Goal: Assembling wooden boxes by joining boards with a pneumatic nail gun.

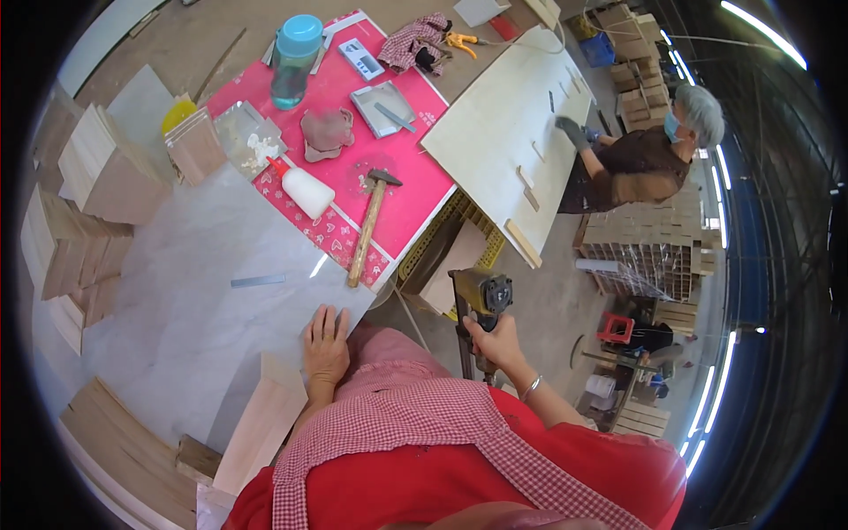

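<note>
My right hand [499, 343] is wrapped round the grip of a pneumatic nail gun [484, 290], yellow and black, held off the table's right edge. Flat on the front edge of a grey marble-patterned tabletop [203, 265] lies my left hand [327, 343], fingers stretched out and holding nothing. Beside that hand stands a pale wooden box piece [262, 422]. Farther in, a strip of staples or nails [258, 281] rests on the tabletop. A hammer [367, 225] with a wooden handle lies on a pink cloth [411, 199], next to a white glue bottle [306, 192] with a red tip.
Stacked wooden boards [106, 168] line the left side. A blue-lidded bottle [296, 62], a tray [384, 108] and a crumpled cloth [327, 132] occupy the pink area. Across a pale board [503, 124], a masked co-worker [636, 163] works with gloves. A yellow crate [455, 234] sits below.
</note>
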The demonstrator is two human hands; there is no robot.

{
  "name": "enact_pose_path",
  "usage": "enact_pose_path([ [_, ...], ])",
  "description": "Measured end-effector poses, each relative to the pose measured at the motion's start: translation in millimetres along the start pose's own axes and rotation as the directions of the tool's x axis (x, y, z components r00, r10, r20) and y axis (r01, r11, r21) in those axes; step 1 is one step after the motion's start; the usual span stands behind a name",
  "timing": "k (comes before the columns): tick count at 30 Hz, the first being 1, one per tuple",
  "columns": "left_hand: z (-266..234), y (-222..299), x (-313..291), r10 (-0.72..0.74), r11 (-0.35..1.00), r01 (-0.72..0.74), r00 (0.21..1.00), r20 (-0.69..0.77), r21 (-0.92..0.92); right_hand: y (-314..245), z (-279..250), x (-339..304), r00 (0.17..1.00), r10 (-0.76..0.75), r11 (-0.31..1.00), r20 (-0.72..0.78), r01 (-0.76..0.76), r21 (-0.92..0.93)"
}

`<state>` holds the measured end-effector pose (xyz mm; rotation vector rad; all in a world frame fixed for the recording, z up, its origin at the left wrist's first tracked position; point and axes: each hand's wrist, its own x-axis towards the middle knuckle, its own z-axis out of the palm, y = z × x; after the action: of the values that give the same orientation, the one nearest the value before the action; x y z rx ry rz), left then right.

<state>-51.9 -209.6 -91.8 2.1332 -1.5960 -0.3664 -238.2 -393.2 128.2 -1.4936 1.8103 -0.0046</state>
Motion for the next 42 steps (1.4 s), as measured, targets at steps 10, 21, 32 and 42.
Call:
enact_pose_path([
  [10, -5.0, 1.0, 4.6, -0.008, 0.997, 0.007, 1.000, 0.008, 0.074, 38.3, -22.0, 32.6, 0.995, -0.009, 0.993, 0.100, -0.003, 0.120],
  [21, -8.7, 5.4, 5.4, 0.013, 0.977, -0.024, 0.999, 0.050, 0.212, 151.0, -83.9, 27.2, 0.995, -0.025, 0.926, 0.100, -0.015, 0.377],
  [32, -11.8, 9.0, 5.9, 0.009, 0.938, -0.051, 0.992, 0.123, 0.342, 227.8, -73.4, -19.7, 0.998, 0.059, 0.572, 0.038, -0.065, 0.817],
  [42, 3.1, 109.9, 139.3, 0.027, 0.999, -0.029, 0.989, -0.147, -0.014, 241.4, -62.3, -34.0, 0.973, 0.207, 0.465, 0.099, -0.187, 0.865],
])
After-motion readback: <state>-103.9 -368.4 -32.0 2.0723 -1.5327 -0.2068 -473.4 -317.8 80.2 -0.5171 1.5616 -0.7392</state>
